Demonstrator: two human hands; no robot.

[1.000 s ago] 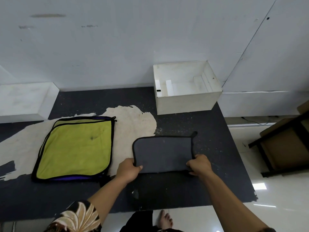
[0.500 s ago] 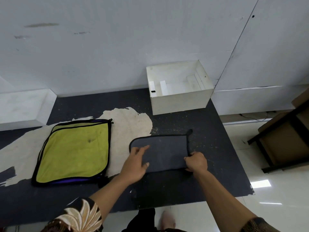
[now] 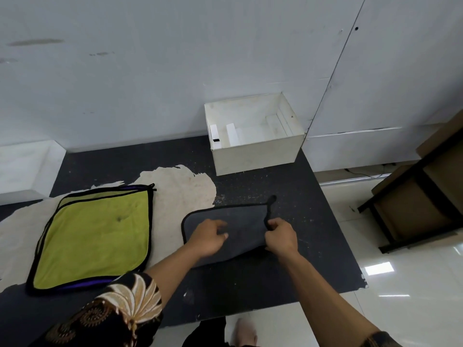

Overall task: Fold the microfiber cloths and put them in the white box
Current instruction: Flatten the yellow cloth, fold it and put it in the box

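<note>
A grey microfiber cloth (image 3: 244,216) with black trim lies folded in half on the dark mat. My right hand (image 3: 280,235) pinches its right edge and lifts that side off the mat. My left hand (image 3: 209,236) rests on the cloth's middle, fingers loosely bent. A stack of unfolded cloths, yellow-green one (image 3: 95,236) on top, lies flat to the left. The white box (image 3: 253,136) stands open against the wall behind the grey cloth, with white inserts inside.
The dark mat (image 3: 250,284) has a worn pale patch (image 3: 180,189) in its middle. A white ledge (image 3: 25,169) sits at far left. A black-framed table with brown boxes (image 3: 423,199) stands on the shiny tile floor at right. My foot shows at the bottom edge.
My left hand left the cloth's lower left corner and moved onto its middle. My right hand moved up the right edge and raised that side off the mat.
</note>
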